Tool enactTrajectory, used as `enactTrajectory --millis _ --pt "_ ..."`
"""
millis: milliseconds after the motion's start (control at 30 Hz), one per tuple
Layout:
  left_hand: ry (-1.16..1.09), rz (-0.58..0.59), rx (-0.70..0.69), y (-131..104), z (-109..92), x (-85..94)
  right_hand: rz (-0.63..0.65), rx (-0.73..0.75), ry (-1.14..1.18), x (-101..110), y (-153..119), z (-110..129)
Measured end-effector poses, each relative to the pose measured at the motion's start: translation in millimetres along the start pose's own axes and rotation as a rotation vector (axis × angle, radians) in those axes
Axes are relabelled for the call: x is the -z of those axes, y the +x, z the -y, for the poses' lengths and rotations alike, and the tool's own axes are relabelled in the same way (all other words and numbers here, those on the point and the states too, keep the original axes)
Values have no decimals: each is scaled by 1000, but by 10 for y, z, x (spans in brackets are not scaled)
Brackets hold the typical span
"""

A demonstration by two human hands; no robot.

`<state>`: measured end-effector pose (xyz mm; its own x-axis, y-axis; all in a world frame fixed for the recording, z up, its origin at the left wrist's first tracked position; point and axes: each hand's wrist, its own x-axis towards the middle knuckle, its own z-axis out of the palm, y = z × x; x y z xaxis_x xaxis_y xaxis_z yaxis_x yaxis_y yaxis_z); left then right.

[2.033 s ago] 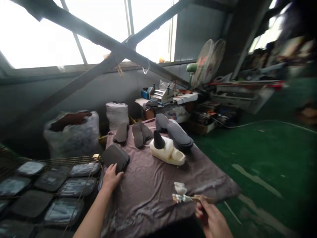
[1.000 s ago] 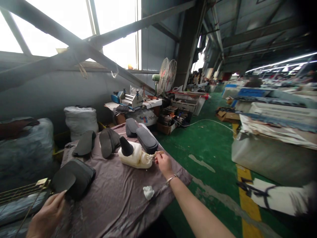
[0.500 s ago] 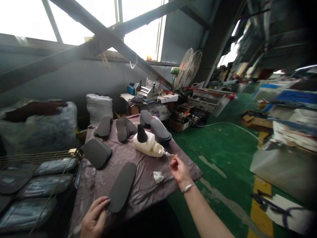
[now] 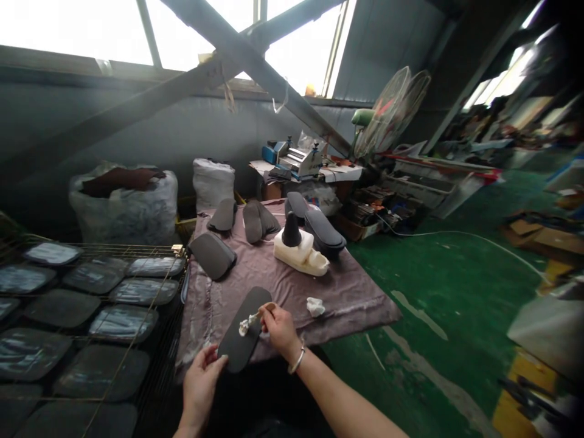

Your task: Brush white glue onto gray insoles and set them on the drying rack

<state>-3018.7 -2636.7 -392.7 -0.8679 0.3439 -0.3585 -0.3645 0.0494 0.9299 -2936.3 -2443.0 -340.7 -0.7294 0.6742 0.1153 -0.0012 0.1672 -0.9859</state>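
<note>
My left hand [image 4: 203, 377] pinches the lower left edge of a dark oval pad [image 4: 239, 353] that lies at the front of the cloth-covered table. A small stick [image 4: 266, 308] is between the fingers of my right hand [image 4: 279, 328]; its tip carries white paste [image 4: 245, 326] and is over the middle of the pad. Behind them stands a cream plastic container [image 4: 296, 255] with a black cone [image 4: 291, 230] on top. A crumpled white lump [image 4: 315, 306] lies to the right of my right hand.
Stacks of dark pads [image 4: 213, 255] sit along the table's far and left sides. On the left, a wire rack [image 4: 114, 248] bears several pads with shiny surfaces. A small roller machine [image 4: 298, 161] and a fan [image 4: 387, 112] are at the back. Green floor [image 4: 424, 274] lies right.
My right hand has moved from the container's spout down left to the pad, bringing the stick with paste. My left hand still holds the pad's edge. The view has turned left.
</note>
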Motion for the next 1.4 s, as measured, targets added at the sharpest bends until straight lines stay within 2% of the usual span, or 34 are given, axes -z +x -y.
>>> enactTrajectory --millis 100,167,233,300,400,467,500,600,667,700,767,900,967,1033,1100,1200,1300,1333,1400 --pt "-18 58 48 -10 -28 8 -34 318 -315 111 186 57" --pt "-12 71 70 -8 -39 17 -4 524 -521 160 262 100" --pt "-16 76 83 -3 -43 31 87 652 -700 125 217 140" --pt "-31 85 96 2 -38 48 218 706 -834 4 32 180" --pt "-61 100 95 3 -19 76 397 698 -860 -230 -350 245" --pt "-83 109 89 2 -7 95 424 643 -736 -320 -490 282" --pt "-94 112 89 3 -4 104 395 611 -655 -328 -487 291" --pt "-124 113 97 12 2 132 201 569 -494 -223 -219 262" --pt "-137 120 106 27 8 148 92 590 -518 -112 29 203" --pt "-142 127 110 36 14 154 78 607 -554 -72 118 172" --pt "-146 141 115 53 29 162 132 635 -640 -59 164 129" --pt "-143 153 116 67 51 166 351 613 -679 -286 -217 143" --pt "-146 166 114 65 54 168 375 551 -573 -419 -434 170" --pt "-149 171 114 68 60 171 330 452 -451 -484 -513 181" --pt "-151 156 121 77 77 176 257 341 -378 -449 -417 168" --pt "-153 127 125 90 109 181 96 273 -397 -221 -64 134" --pt "-155 122 118 79 107 175 -67 363 -505 45 231 127" --pt "-156 120 117 71 98 172 -73 417 -543 99 265 131" --pt "-158 118 115 54 71 163 11 521 -612 123 210 144"
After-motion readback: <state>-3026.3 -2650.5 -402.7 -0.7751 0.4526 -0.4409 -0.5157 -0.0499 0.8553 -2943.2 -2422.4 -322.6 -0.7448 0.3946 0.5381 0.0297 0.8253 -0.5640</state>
